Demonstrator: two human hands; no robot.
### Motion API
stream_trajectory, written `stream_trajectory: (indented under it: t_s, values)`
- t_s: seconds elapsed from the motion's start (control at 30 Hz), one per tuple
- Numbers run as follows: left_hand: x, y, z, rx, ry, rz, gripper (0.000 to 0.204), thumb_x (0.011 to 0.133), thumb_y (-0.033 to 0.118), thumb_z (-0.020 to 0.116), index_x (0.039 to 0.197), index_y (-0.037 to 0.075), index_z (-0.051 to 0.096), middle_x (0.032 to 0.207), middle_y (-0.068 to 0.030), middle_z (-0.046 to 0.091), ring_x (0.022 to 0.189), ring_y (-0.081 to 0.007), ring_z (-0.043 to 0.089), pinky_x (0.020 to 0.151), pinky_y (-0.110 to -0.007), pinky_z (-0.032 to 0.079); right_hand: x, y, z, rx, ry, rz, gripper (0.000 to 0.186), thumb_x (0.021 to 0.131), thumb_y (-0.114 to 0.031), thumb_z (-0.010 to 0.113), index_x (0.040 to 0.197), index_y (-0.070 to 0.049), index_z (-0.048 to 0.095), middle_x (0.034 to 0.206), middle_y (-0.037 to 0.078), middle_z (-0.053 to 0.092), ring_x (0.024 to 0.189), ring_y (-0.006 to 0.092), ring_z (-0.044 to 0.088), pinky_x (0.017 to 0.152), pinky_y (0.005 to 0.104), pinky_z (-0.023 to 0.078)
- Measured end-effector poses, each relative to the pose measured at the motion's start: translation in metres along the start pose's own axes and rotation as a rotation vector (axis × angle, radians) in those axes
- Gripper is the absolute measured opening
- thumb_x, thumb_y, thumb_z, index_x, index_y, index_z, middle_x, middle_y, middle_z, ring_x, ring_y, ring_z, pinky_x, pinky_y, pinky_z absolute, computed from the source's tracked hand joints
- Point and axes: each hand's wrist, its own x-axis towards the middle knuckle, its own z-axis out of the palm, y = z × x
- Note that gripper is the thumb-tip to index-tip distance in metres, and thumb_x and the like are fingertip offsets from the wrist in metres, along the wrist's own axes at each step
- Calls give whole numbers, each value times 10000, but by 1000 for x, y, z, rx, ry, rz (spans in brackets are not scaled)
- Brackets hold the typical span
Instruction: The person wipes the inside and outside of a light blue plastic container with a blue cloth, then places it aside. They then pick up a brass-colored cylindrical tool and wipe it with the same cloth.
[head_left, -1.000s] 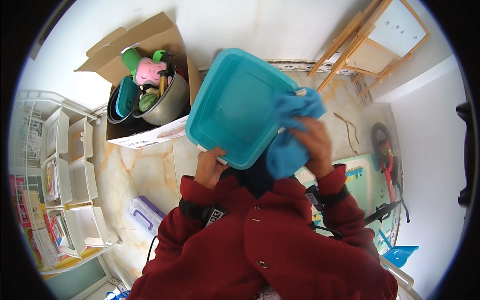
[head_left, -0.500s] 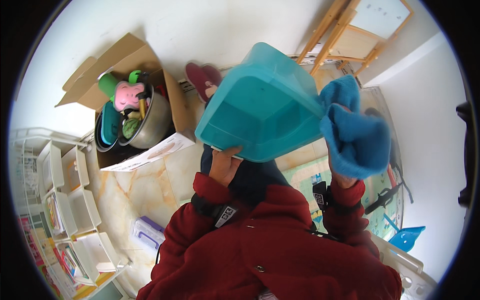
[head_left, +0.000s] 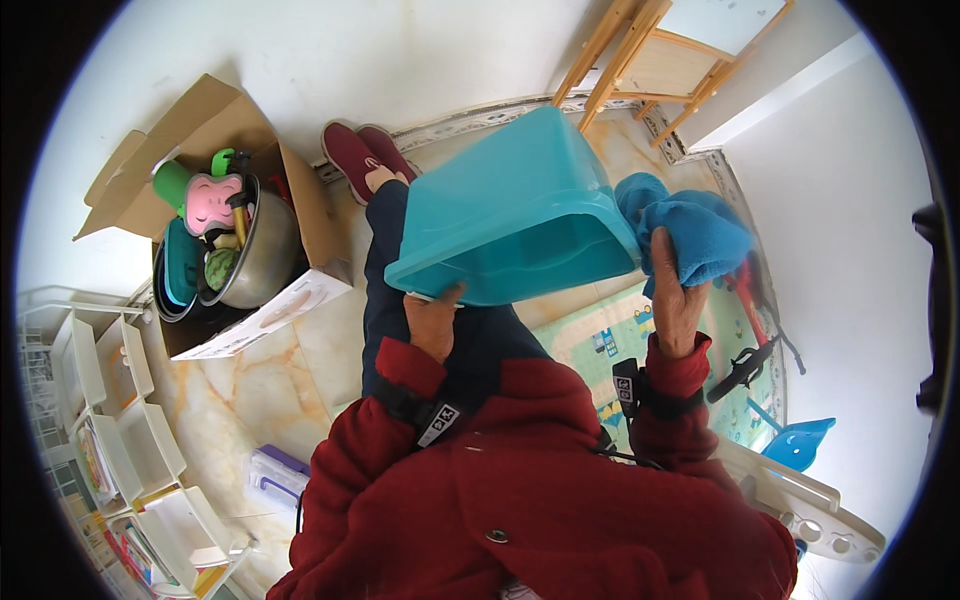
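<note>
A turquoise plastic tub (head_left: 505,200) is tipped on its side, opening toward me, over my dark trouser legs. My left hand (head_left: 433,315) grips the rim at its lower left corner, fingers partly hidden underneath. My right hand (head_left: 674,295) holds a bunched blue cloth (head_left: 700,240) beside the tub's right end, thumb on the cloth. Maroon shoes (head_left: 350,155) on my feet show near the wall, behind the tub's upper left.
A cardboard box (head_left: 310,225) of steel bowls and toys stands left of me, a white storage rack (head_left: 150,450) and clear purple-lidded case (head_left: 275,470) lower left. A wooden easel (head_left: 660,65) leans at the back right; a play mat (head_left: 590,340), red bike (head_left: 742,295) and blue dustpan (head_left: 795,445) lie right.
The tub has turned from upright to lying on its side. The cloth in my right hand has moved off the rim to the right side. My feet have come into view.
</note>
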Motion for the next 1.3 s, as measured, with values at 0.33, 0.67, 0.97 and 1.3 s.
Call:
stream_trajectory:
  t_s: [0.33, 0.67, 0.97, 1.3]
  values:
    - [-8, 32, 15, 460, -13, 555, 406, 869, 2, 583, 1265, 15, 492, 1085, -73, 610, 981, -144, 584, 855, -264, 464, 23, -28, -46, -9, 334, -142, 287, 922, -192, 581, 1123, 13, 600, 1096, 115, 638, 918, 168, 614, 823, 283, 487]
    - [-26, 44, 27, 948, -39, 690, 585, 757, 1, 684, 1302, 57, 476, 1170, -154, 579, 1059, -270, 585, 891, -327, 475, -63, -19, 43, 124, -583, 25, 452, 749, -27, 683, 1172, -21, 522, 1173, 153, 528, 1054, 298, 534, 902, 397, 430]
    - [-27, 45, 29, 1175, -26, 816, 668, 678, -82, 630, 1305, 70, 456, 1223, -171, 548, 1095, -332, 549, 924, -360, 454, -42, 37, 3, -375, -306, -30, 273, 832, -84, 632, 1080, 18, 577, 1049, 156, 608, 887, 242, 620, 770, 319, 486]
    - [-33, 42, 42, 1418, -38, 856, 723, 592, -2, 706, 1255, -40, 421, 1216, -214, 526, 1101, -355, 531, 905, -382, 443, -66, -2, 51, -52, -550, -97, 371, 744, -85, 666, 1108, -30, 626, 1131, 142, 605, 1076, 313, 536, 915, 360, 431]
